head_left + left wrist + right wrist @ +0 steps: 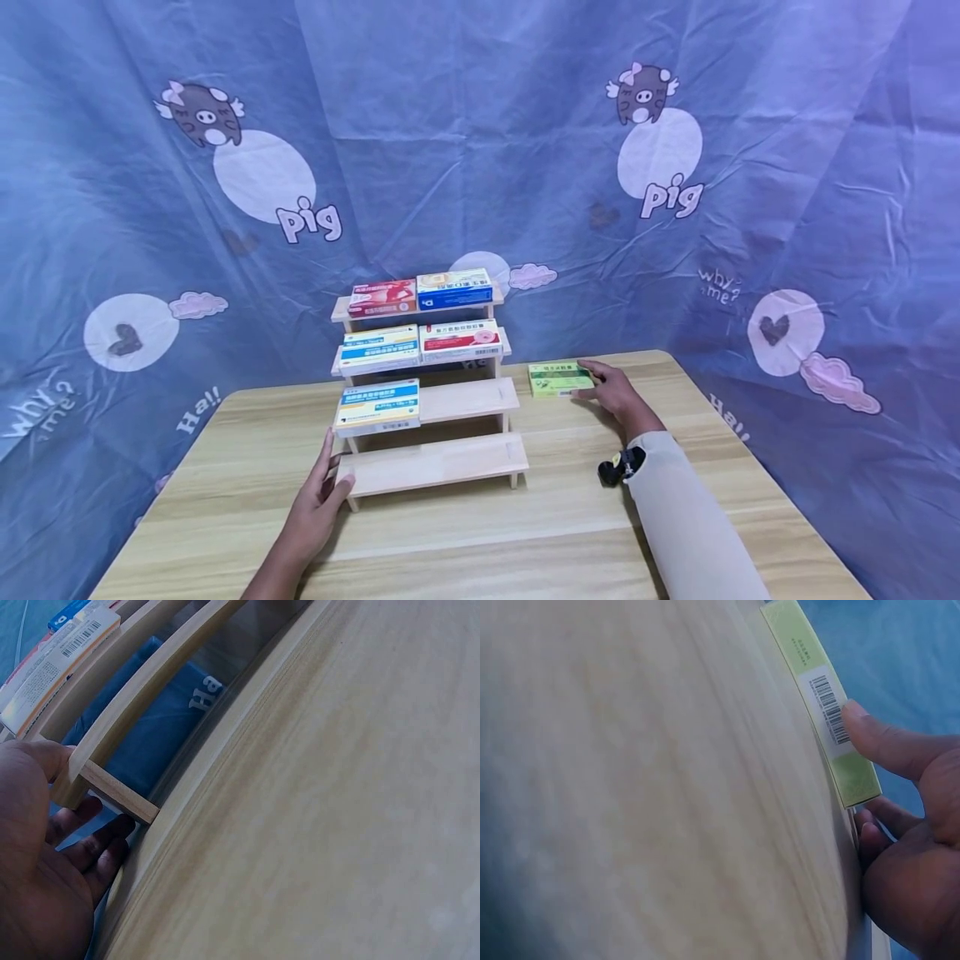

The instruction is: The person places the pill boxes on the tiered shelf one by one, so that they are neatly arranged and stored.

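Note:
A wooden stepped display rack (442, 465) stands on the table, several medicine boxes on its upper steps. My left hand (318, 500) holds the left end of its lowest step, the thumb over the board and the fingers beside the leg (120, 791). To the right of the rack a green medicine box (557, 379) lies on the table. My right hand (613, 390) grips its right end. In the right wrist view the thumb presses the barcode side of the green box (821, 705); the other fingers are partly hidden behind it.
A red box (382, 297) and a blue-and-white box (454, 288) sit on the top step. Below them are a blue-striped white box (379, 348) and a red-and-white box (461, 339). Another blue-striped box (377, 406) lies left on the third step. Blue cloth (465, 192) hangs behind the table.

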Available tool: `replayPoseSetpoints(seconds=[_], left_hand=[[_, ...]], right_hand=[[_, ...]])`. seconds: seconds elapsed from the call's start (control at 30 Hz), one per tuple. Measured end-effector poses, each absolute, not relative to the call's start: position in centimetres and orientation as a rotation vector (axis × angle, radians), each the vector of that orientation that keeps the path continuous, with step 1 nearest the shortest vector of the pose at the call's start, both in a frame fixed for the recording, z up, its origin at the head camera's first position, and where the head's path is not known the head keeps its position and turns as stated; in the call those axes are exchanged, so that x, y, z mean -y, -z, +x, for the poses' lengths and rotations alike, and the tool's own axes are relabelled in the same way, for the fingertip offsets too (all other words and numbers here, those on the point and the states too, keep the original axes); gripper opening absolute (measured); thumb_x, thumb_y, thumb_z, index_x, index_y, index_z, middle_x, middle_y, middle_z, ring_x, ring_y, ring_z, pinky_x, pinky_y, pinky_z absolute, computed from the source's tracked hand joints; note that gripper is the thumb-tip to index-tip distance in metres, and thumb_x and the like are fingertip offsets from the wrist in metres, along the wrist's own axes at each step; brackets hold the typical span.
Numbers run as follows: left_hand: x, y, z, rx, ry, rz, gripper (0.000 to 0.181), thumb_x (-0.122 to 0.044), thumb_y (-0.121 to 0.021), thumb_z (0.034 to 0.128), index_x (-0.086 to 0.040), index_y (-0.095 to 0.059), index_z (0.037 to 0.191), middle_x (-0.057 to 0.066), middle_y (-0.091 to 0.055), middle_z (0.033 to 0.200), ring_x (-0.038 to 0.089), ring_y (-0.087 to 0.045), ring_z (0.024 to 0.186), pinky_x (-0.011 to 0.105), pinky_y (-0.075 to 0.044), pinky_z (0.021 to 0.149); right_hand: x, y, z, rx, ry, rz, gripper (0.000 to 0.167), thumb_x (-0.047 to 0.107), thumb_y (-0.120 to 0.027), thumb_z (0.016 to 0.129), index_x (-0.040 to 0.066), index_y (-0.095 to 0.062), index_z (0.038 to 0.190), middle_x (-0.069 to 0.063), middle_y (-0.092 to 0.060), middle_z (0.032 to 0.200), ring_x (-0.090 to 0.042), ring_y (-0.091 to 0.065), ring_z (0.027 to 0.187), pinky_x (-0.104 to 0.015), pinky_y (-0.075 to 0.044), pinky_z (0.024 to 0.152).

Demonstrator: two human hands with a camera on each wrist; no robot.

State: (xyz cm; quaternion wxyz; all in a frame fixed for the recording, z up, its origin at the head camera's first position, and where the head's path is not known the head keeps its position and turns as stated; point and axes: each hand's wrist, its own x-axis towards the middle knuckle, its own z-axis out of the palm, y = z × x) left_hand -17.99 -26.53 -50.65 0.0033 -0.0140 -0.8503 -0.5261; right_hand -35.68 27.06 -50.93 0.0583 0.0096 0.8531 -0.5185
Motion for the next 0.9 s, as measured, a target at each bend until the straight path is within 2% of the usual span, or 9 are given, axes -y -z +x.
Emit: replayPoseSetpoints(seconds=[0.13, 0.3, 0.57, 0.77, 0.9], left_hand=[[26.6, 50.7, -18.0, 2.669, 1.648, -0.041, 0.087, -0.034, -0.055, 0.1165, -0.030, 0.008, 0.176, 0.030, -0.015, 0.180, 0.053, -0.024, 0.165, 0.067, -0.027, 0.129], [26.5, 50.9, -18.1, 2.664, 1.664, -0.054, 0.088, -0.034, -0.056, 0.1163, -0.030, 0.008, 0.176, 0.029, -0.013, 0.181, 0.053, -0.022, 0.165, 0.069, -0.024, 0.130], [26.7, 50.6, -18.0, 2.670, 1.630, -0.069, 0.086, -0.034, -0.055, 0.1168, -0.030, 0.008, 0.176, 0.031, -0.017, 0.179, 0.054, -0.025, 0.164, 0.065, -0.027, 0.129], [26.6, 50.6, -17.9, 2.666, 1.605, -0.060, 0.085, -0.031, -0.055, 0.1168, -0.027, 0.005, 0.177, 0.033, -0.028, 0.175, 0.053, -0.030, 0.162, 0.062, -0.032, 0.127], [26.5, 50.7, -17.9, 2.660, 1.617, -0.066, 0.086, -0.032, -0.055, 0.1167, -0.028, 0.006, 0.177, 0.033, -0.025, 0.176, 0.054, -0.029, 0.163, 0.064, -0.030, 0.128]], right_hand=[[-27.1, 51.0, -36.1, -2.580, 1.562, 0.013, 0.082, 0.007, -0.083, 0.097, 0.006, -0.042, 0.168, -0.026, -0.018, 0.181, -0.052, -0.014, 0.168, -0.062, -0.024, 0.135], [-27.3, 51.2, -36.4, -2.609, 1.550, 0.011, 0.079, 0.004, -0.084, 0.095, 0.003, -0.047, 0.165, -0.026, -0.020, 0.181, -0.049, -0.013, 0.169, -0.060, -0.023, 0.135], [-27.0, 51.7, -36.4, -2.698, 1.506, -0.023, 0.067, 0.006, -0.081, 0.098, 0.001, -0.054, 0.159, -0.027, -0.028, 0.178, -0.050, -0.021, 0.167, -0.060, -0.023, 0.135], [-26.8, 52.0, -36.2, -2.740, 1.521, -0.051, 0.062, 0.006, -0.079, 0.100, 0.000, -0.056, 0.158, -0.027, -0.029, 0.177, -0.050, -0.022, 0.167, -0.059, -0.025, 0.135], [-26.9, 52.1, -35.9, -2.747, 1.539, -0.044, 0.062, 0.007, -0.079, 0.100, 0.001, -0.057, 0.157, -0.027, -0.027, 0.178, -0.050, -0.021, 0.167, -0.060, -0.025, 0.134]])
